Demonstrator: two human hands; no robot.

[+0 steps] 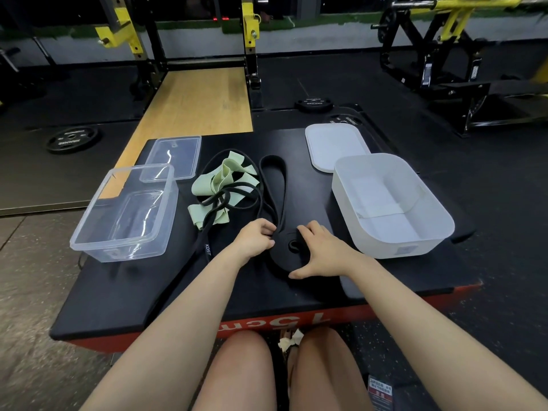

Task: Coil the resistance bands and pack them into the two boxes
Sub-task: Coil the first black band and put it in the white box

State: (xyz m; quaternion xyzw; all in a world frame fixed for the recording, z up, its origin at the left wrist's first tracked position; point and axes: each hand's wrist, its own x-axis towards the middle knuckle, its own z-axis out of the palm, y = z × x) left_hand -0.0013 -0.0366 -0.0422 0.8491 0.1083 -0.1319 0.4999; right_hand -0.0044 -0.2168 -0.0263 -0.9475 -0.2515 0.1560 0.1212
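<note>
Pinching wide black band (274,185) w/ left hand (255,240), right hand (321,250) gripping its coil, boxes flanking

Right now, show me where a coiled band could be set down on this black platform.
Free: the near strip between the platform's front edge and the hands, and inside the clear box and white box. Crowded: the middle, where the green band and black bands tangle.
</note>
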